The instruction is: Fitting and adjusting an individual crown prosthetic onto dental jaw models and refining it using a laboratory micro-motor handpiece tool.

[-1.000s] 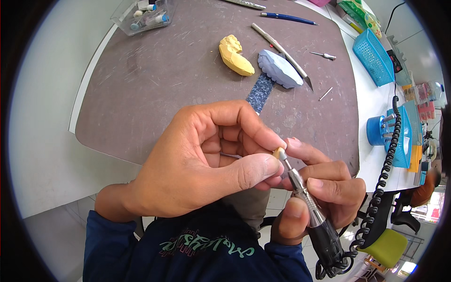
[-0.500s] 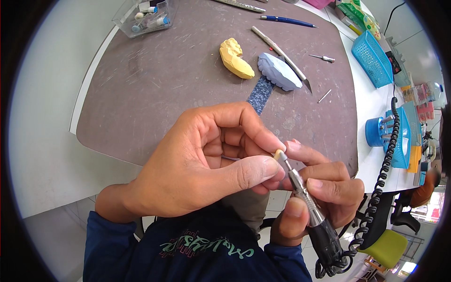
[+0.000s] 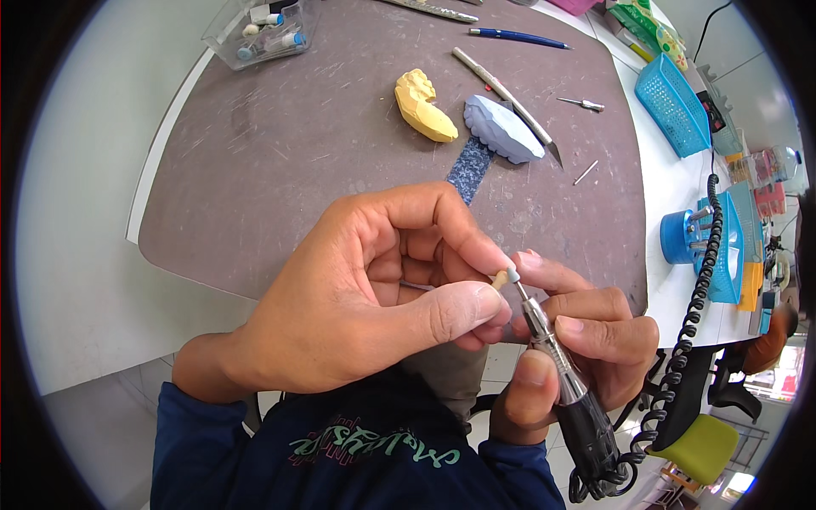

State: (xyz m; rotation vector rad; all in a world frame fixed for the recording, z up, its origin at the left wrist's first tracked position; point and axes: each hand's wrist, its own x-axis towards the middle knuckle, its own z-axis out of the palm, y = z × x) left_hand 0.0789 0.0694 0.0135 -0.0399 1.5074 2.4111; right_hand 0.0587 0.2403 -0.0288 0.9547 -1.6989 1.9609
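Between the thumb and index finger of my left hand (image 3: 357, 293) is a small cream-coloured tooth crown (image 3: 498, 280), mostly covered by the fingertips. My right hand (image 3: 599, 344) is wrapped round a metal-and-black rotary handpiece (image 3: 581, 406), held like a pen. Its grey pointed polishing tip (image 3: 513, 275) is right at the crown; whether it spins cannot be seen. Beyond my hands lie a yellow plaster dental model (image 3: 425, 115) and a blue-grey one (image 3: 501, 129), with a craft knife (image 3: 508, 93) beside the latter.
On the brown work mat (image 3: 280, 153) lie a blue pen (image 3: 520, 38), a small bur (image 3: 582, 104) and a thin metal pin (image 3: 586, 172). A clear box (image 3: 255, 34) stands far left. Blue baskets (image 3: 671, 102) line the right side, where the handpiece's coiled cord (image 3: 704, 280) hangs.
The polishing tip has shifted slightly up along the crown, and a little more of the crown shows between my left fingers. Both hands keep nearly the same place and grip.
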